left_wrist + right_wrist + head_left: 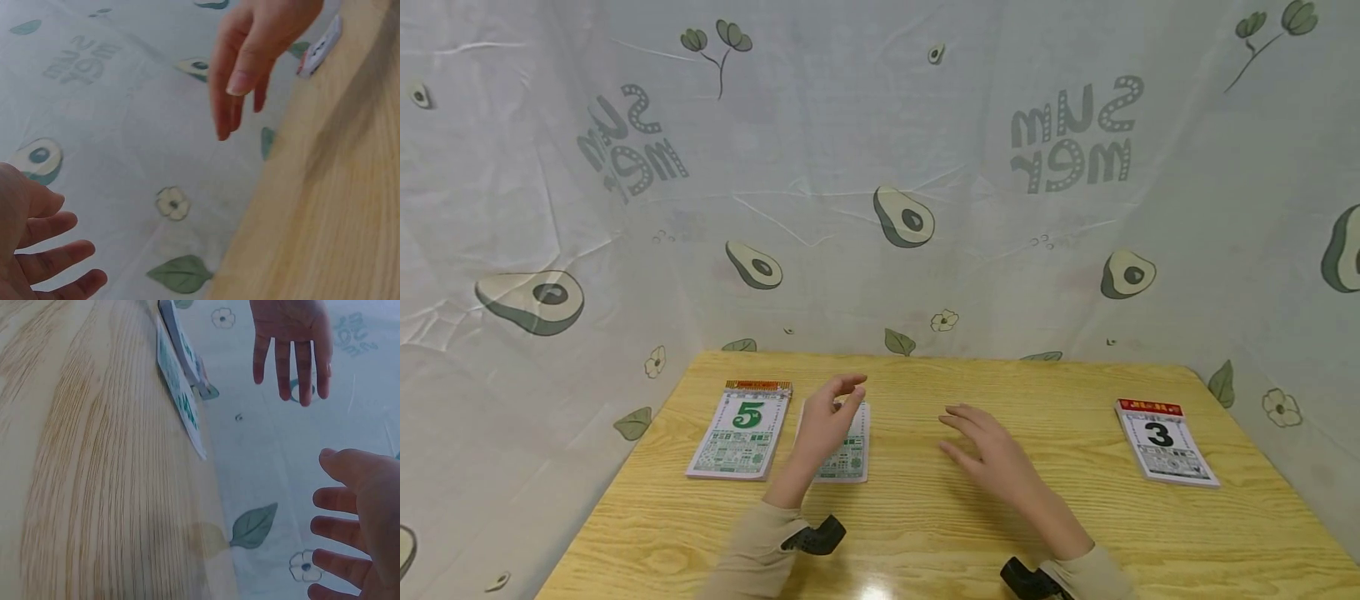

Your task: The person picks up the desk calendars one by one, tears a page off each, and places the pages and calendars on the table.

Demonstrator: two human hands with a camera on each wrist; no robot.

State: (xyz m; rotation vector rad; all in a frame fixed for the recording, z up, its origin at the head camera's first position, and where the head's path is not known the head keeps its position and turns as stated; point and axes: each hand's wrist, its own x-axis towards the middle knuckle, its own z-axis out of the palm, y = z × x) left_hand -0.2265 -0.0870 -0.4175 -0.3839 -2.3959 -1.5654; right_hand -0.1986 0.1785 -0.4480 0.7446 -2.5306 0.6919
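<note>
My left hand (824,423) hovers over the table with fingers loosely bent and nothing in them. Under it lies a stack of calendar sheets (852,454) with green print, partly hidden by the hand and forearm. To the left of that is a tear-off calendar (739,437) showing a green 5 beneath a red and gold header. My right hand (996,454) is held above the middle of the table, fingers extended, holding nothing. Its palm side faces the left hand. Far to the right a smaller tear-off calendar (1167,442) with a red header shows a black 3.
A wood-grain table (925,533) carries everything. Behind and beside it hangs a pale curtain (850,150) printed with avocados, leaves and flowers. Black straps, one on the left wrist (815,536) and one on the right (1033,579), sit over beige sleeves.
</note>
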